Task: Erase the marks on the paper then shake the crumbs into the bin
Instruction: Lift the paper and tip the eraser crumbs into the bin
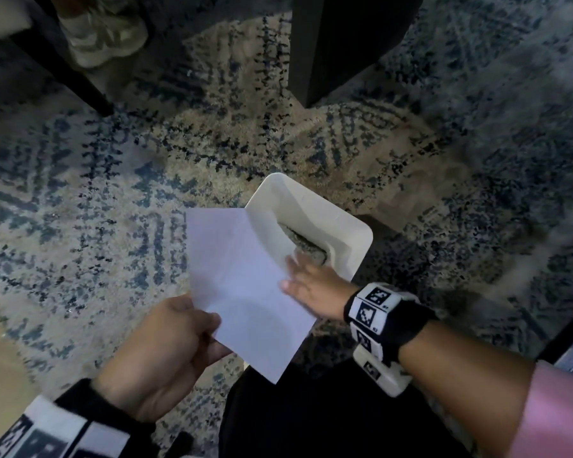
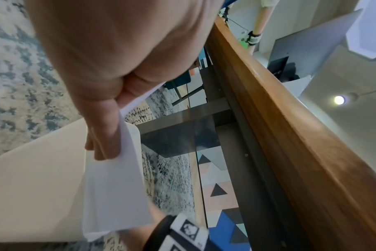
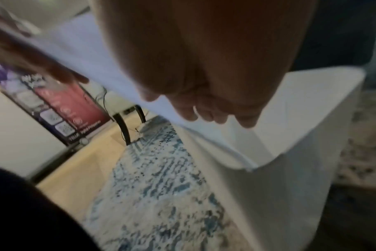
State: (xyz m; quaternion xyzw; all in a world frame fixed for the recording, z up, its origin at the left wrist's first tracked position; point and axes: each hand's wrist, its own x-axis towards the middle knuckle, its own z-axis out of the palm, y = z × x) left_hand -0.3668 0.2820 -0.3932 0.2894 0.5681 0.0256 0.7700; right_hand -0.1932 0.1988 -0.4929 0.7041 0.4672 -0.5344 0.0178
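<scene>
A blank white sheet of paper (image 1: 242, 276) hangs tilted over the near-left rim of a white bin (image 1: 348, 226) that stands on the rug. My left hand (image 1: 209, 328) pinches the sheet's lower-left corner, thumb on top; the left wrist view shows the same pinch (image 2: 110, 122) on the paper (image 2: 114, 186) beside the bin (image 2: 32, 186). My right hand (image 1: 295, 276) lies flat with straight fingers on the sheet's right edge, above the bin's opening. In the blurred right wrist view its fingertips (image 3: 206, 115) sit over the paper (image 3: 92, 59) and the bin (image 3: 311, 110).
A patterned blue and beige rug (image 1: 113, 193) covers the floor. A dark table leg (image 1: 328, 51) stands behind the bin, and a slanted chair leg (image 1: 63, 71) with a pale shoe (image 1: 103, 34) is at the far left. The wooden table edge (image 2: 290, 135) is overhead.
</scene>
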